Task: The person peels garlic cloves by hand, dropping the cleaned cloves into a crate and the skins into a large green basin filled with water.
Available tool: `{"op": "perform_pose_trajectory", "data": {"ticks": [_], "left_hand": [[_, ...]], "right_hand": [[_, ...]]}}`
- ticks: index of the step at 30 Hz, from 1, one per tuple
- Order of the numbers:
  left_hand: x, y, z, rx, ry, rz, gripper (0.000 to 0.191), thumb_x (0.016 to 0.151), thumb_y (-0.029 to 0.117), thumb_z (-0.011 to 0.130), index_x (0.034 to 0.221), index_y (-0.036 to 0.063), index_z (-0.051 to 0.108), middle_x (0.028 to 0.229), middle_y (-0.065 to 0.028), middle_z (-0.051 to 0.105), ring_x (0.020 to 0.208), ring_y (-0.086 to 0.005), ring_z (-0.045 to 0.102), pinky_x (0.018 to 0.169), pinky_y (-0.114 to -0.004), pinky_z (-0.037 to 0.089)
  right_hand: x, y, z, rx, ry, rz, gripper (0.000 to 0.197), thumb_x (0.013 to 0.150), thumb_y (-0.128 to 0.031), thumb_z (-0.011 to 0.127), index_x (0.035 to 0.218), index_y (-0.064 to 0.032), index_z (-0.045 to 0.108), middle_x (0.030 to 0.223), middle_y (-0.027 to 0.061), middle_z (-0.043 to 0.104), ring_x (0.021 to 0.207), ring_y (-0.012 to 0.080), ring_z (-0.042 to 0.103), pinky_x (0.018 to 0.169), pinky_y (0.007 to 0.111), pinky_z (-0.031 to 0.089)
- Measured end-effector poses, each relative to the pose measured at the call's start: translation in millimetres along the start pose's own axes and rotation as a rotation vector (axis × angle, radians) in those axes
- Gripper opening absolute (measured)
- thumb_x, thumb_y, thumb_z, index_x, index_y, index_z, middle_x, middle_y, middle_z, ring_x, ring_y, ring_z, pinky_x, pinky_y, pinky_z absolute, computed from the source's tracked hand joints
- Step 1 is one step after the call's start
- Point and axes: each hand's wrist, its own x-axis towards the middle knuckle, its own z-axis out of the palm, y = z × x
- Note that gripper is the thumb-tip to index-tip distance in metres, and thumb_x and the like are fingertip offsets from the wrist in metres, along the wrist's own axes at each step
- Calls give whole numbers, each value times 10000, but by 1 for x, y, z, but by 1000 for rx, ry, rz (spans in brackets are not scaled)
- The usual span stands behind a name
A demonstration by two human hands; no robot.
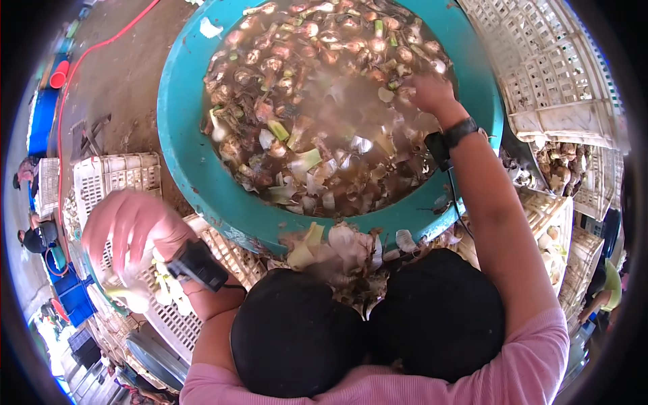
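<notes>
In front of me stands a large teal plastic tub [182, 142] of murky brown water. Garlic bulbs [283, 50] with cut stems float in it, among loose peeled skins [309, 172]. My right hand [430, 93] reaches down at the tub's right side, its fingertips among the bulbs; whether they grip one is hidden. At the left, my left hand [136, 233] is blurred above a white plastic crate [174, 324], fingers apart. A pale bulb with a stem [134, 298] is just below its fingers, seemingly clear of them. Cleaned white bulbs [172, 291] lie in that crate.
Wet skins [349, 243] pile up on the tub's near rim between my knees. White slatted crates [557, 66] stand at the right, one with unpeeled bulbs [559, 167]. A red hose [101, 43] crosses the floor at the left. Other people [607, 288] are farther off.
</notes>
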Motion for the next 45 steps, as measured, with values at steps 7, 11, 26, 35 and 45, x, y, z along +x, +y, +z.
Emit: {"op": "perform_pose_trajectory", "data": {"ticks": [7, 11, 26, 35, 45], "left_hand": [[-16, -118, -82, 1313, 1230, -523, 545, 844, 544, 457, 1036, 35, 492, 1036, -132, 564, 811, -203, 577, 604, -285, 473], [-19, -109, -102, 1515, 1046, -879, 451, 854, 450, 510, 1016, 30, 522, 911, -77, 581, 740, -133, 567, 599, -268, 464], [-26, -93, -99, 1199, 658, -467, 354, 867, 216, 474, 1110, -34, 531, 1095, -123, 567, 903, -156, 562, 783, -281, 453], [-7, -112, -74, 1992, 585, -1107, 411, 756, 116, 624, 1157, 92, 537, 1027, -121, 601, 984, -206, 567, 863, -324, 440], [-59, -43, -153, 1243, 1052, -318, 209, 887, 215, 522, 1033, 73, 569, 975, -56, 619, 790, -152, 584, 633, -288, 477]], "right_hand": [[-37, -90, -12, 528, 5, -12, 275, 866, -323, 466, 813, -97, 615, 753, 176, 610, 721, 355, 595, 657, 447, 479], [-57, -148, -54, 731, 198, -246, 240, 821, -275, 528, 728, -63, 589, 648, 181, 568, 639, 380, 555, 594, 454, 455], [-54, -160, -63, 1963, -755, 276, 281, 855, -274, 531, 794, -7, 595, 664, 40, 568, 547, 118, 545, 538, 268, 471], [-39, -138, -30, 1476, -175, -38, 186, 875, -199, 509, 928, -33, 574, 757, 39, 613, 580, 113, 570, 521, 224, 461], [-73, -148, -65, 1701, -282, -419, 125, 861, -197, 534, 864, -96, 608, 918, 38, 613, 860, 174, 579, 748, 320, 482]]}}
